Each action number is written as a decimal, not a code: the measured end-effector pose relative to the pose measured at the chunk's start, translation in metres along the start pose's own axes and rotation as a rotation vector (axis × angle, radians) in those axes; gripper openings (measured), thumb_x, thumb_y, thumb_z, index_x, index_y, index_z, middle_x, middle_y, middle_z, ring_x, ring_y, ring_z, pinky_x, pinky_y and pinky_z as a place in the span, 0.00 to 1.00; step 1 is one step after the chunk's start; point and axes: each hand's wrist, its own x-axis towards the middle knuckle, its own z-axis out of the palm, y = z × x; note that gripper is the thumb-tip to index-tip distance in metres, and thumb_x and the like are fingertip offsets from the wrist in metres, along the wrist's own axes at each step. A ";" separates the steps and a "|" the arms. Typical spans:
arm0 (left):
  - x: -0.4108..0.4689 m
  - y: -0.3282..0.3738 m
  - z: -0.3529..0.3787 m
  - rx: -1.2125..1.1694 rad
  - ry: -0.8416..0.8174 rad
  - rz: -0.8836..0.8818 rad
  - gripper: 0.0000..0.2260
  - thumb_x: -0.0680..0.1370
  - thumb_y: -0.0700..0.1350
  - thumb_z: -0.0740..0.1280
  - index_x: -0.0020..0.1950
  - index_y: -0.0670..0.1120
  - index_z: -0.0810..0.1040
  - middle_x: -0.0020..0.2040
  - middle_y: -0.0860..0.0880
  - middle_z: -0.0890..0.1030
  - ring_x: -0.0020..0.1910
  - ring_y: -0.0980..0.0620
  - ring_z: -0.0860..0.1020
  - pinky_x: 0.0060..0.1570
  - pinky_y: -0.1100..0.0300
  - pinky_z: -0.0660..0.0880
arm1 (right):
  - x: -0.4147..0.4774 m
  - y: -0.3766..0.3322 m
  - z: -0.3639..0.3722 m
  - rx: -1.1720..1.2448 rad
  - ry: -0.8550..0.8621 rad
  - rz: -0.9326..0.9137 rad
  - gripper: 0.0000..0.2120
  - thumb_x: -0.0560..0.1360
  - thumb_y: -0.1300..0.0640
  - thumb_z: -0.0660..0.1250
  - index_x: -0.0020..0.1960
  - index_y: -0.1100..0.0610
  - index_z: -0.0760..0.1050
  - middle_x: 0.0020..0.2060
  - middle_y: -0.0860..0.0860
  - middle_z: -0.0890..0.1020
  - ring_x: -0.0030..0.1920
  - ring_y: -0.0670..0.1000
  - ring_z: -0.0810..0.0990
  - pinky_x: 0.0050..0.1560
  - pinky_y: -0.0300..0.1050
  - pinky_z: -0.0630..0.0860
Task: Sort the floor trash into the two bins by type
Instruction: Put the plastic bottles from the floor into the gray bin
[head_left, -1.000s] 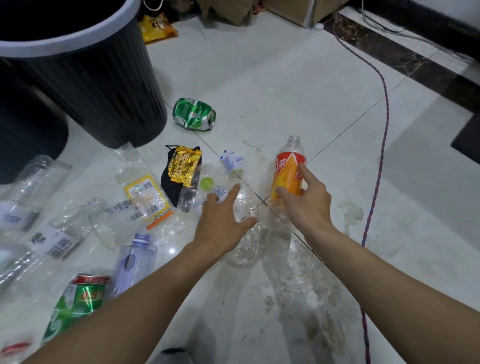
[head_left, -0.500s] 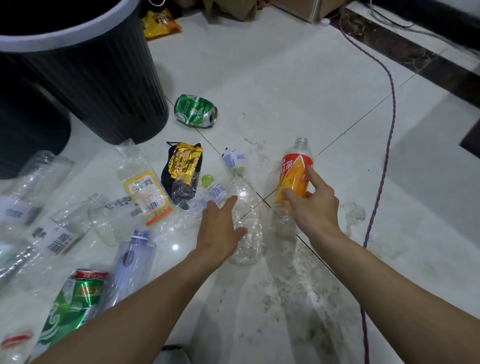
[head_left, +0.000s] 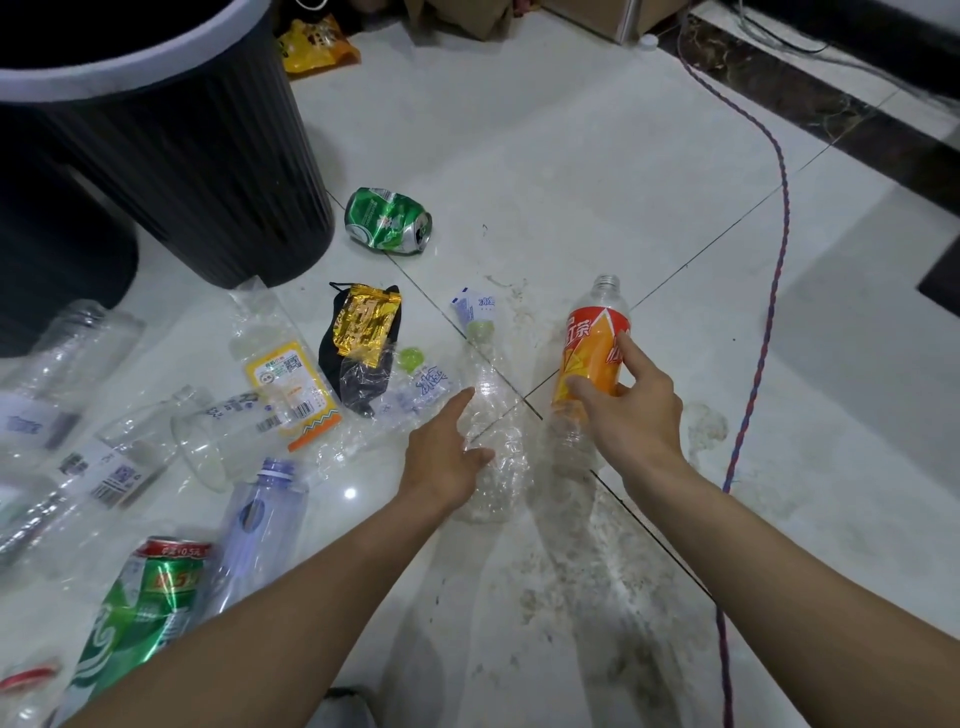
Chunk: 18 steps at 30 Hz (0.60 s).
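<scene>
An orange-labelled plastic bottle (head_left: 589, 345) without a cap lies on the white floor tiles. My right hand (head_left: 636, 402) grips its lower label between thumb and fingers. Just left of it lies a crushed clear bottle (head_left: 493, 410). My left hand (head_left: 444, 457) reaches over this bottle's left side with fingers straight and thumb spread, holding nothing. A black bin with a white rim (head_left: 208, 156) stands at the upper left. A second dark bin (head_left: 57, 260) sits beside it at the left edge.
Trash litters the floor on the left: a crushed green can (head_left: 389, 221), a gold wrapper (head_left: 363, 322) on a black mask, a yellow pouch (head_left: 291, 384), several clear bottles, another green can (head_left: 140, 608). A purple cord (head_left: 769, 312) runs down the right side.
Both hands stay almost where they were; the right hand keeps its grip on the orange bottle. The view has shifted slightly.
</scene>
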 end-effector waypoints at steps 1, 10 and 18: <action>-0.001 0.003 -0.001 -0.021 0.007 0.006 0.32 0.74 0.41 0.73 0.74 0.57 0.64 0.57 0.39 0.78 0.52 0.46 0.77 0.52 0.60 0.72 | -0.001 -0.003 -0.001 0.003 -0.002 -0.007 0.35 0.72 0.55 0.73 0.75 0.46 0.62 0.53 0.44 0.75 0.52 0.49 0.80 0.57 0.47 0.78; -0.002 0.050 -0.042 -0.167 0.149 0.118 0.35 0.72 0.43 0.75 0.73 0.63 0.64 0.46 0.49 0.75 0.46 0.46 0.79 0.48 0.52 0.79 | -0.007 -0.053 -0.019 0.043 -0.032 -0.195 0.34 0.74 0.55 0.72 0.76 0.45 0.62 0.54 0.40 0.71 0.48 0.42 0.74 0.52 0.38 0.72; -0.018 0.091 -0.119 -0.160 0.364 0.217 0.35 0.71 0.41 0.76 0.69 0.67 0.66 0.44 0.46 0.75 0.42 0.43 0.79 0.45 0.49 0.80 | -0.020 -0.117 -0.012 0.133 -0.133 -0.374 0.34 0.73 0.55 0.72 0.75 0.46 0.63 0.52 0.39 0.73 0.47 0.41 0.76 0.43 0.29 0.70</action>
